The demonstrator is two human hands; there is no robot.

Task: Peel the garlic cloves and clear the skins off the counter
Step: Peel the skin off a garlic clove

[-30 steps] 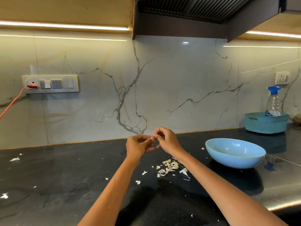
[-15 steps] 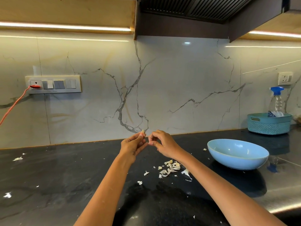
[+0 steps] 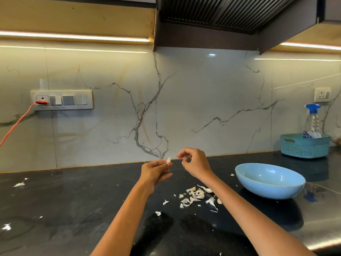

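I hold both hands up over the dark table (image 3: 73,209), in front of the veined marble wall. My left hand (image 3: 155,172) pinches a garlic clove (image 3: 168,160) between thumb and fingertips, the pale clove sticking up just above them, with the other fingers loosely curled beneath. My right hand (image 3: 195,163) sits just beside it, a small gap between the two, its thumb and forefinger drawn together in a pinch with the rest of the fingers curled; something small and pale shows at the tips, but I cannot tell whether it is a scrap of skin or only a nail.

Below my hands, a loose heap of garlic skins (image 3: 195,197) lies on the table between my forearms, and smaller flakes are scattered around it. More white scraps (image 3: 19,184) lie far off on the left side of the table.

To the right of the heap stands a light blue bowl (image 3: 269,189), near my right forearm but not touching it. Behind it, against the wall, a teal basket (image 3: 304,148) holds a spray bottle (image 3: 312,119) with a blue nozzle. On the wall at left, an orange cable (image 3: 16,124) runs from a switch panel (image 3: 73,100).
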